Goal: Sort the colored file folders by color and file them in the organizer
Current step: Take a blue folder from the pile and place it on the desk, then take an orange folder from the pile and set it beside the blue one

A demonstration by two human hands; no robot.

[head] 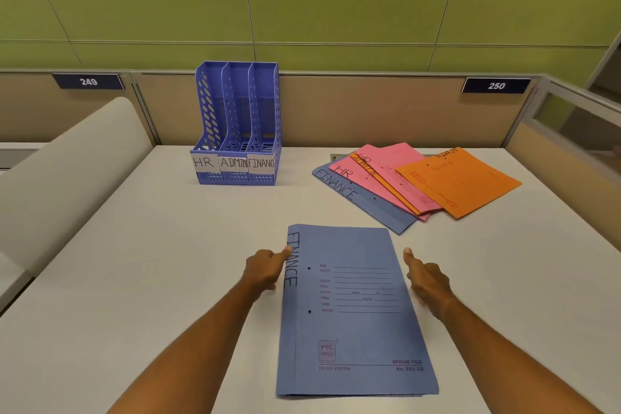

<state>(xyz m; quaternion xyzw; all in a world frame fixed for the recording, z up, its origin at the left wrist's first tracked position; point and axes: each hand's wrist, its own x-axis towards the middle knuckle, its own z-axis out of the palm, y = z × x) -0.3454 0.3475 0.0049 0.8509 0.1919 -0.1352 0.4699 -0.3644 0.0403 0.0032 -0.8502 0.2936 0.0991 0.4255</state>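
Toward the tabletop's far edge, left of centre, stands the organizer [237, 124], its three slots unfilled. At the near edge the left hand [265, 271] touches the blue FINANCE folder [353, 309] with loose fingers, while the right hand [426, 281] hovers spread beside it; a one-sided lift could let it flop open. In the fanned pile [416, 183] at the far right, overlap hides labels.

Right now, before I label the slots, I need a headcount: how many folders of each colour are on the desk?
Blue folders: 2, one between the hands, one under the pile
Pink folders: 2
Orange folders: 2
Total: 6
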